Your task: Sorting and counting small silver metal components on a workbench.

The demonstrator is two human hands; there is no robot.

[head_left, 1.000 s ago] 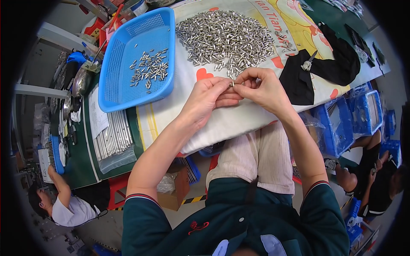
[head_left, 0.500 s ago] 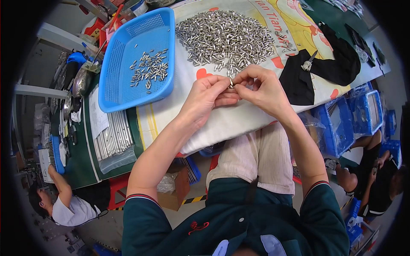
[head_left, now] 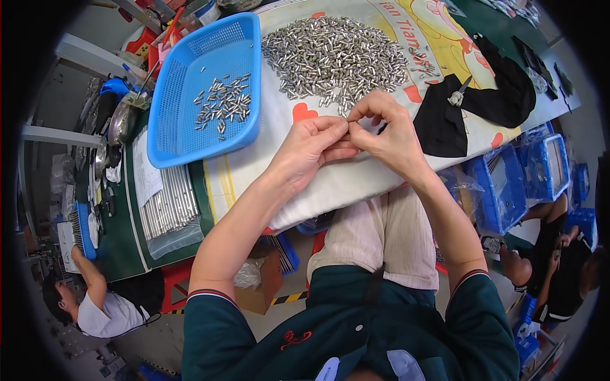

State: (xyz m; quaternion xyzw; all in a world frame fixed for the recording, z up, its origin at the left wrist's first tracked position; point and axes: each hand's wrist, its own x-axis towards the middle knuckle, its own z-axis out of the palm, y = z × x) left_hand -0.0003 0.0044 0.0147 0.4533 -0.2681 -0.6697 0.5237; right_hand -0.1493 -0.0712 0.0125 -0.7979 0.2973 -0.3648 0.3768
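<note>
Gap between blue basket [head_left: 175, 114] and hands [head_left: 307, 150]

Bright, diffuse illumination, evidently from above, covers the cloth [head_left: 343, 181]; shadows are soft. Small highlights glint on the pins [head_left: 337, 60] and rods [head_left: 168, 206]. Left hand [head_left: 309, 145] and right hand [head_left: 395, 136] appear sharp — the floor [head_left: 151, 346] dimmer and less distinct. Straight edges bow toward the rim — black vignetting fills the corners.

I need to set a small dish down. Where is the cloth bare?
White cloth lies bare between left hand, right hand and its near edge, and between blue basket and left forearm. Crowded: the metal pin heap beyond the hands; black fabric to the right.
</note>
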